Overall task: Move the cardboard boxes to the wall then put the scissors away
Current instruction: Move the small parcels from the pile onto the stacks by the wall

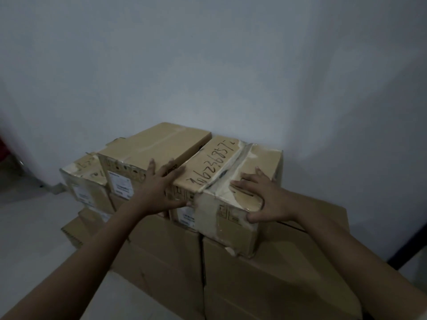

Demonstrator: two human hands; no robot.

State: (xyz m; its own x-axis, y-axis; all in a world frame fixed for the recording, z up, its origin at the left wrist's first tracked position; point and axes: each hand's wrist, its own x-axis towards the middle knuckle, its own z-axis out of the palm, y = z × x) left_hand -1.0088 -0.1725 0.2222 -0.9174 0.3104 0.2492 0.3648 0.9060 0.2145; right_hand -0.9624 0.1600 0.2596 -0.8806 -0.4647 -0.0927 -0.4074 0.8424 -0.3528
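Note:
A worn cardboard box with black handwritten digits on its lid sits on top of a stack of larger boxes, against the white wall. My left hand presses on its left side, fingers spread, thumb across the near face. My right hand lies on the lid's right half with the thumb hooked over the near right corner. To its left stands another cardboard box with torn tape, and a smaller box beside that. No scissors are in view.
The white wall rises directly behind the boxes. Pale floor lies to the left, with something red at the far left edge. A dark strip shows at the floor on the right.

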